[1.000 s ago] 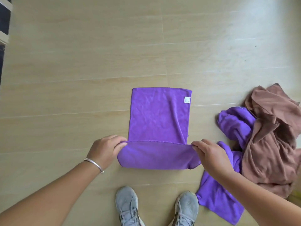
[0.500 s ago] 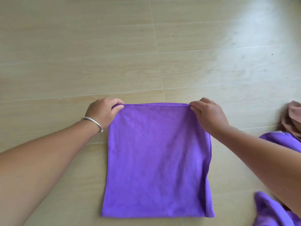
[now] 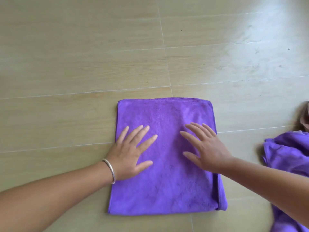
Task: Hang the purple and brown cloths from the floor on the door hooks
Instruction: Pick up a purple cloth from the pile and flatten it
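The folded purple cloth [image 3: 167, 173] lies flat on the wooden floor [image 3: 66, 64], where half a second ago both hands pinched its far corners. Now the left hand [image 3: 129, 154], a bracelet [image 3: 110, 170] on its wrist, and the right hand [image 3: 204, 148] lie flat on it with fingers spread wide, holding nothing. To the right, well apart, sits another purple cloth [image 3: 289, 151]; beyond it, a sliver of brown cloth [image 3: 305, 118] at the frame edge.

purple cloth [image 3: 167, 173] — folded, flat on floor | brown cloth [image 3: 305, 114] — right edge
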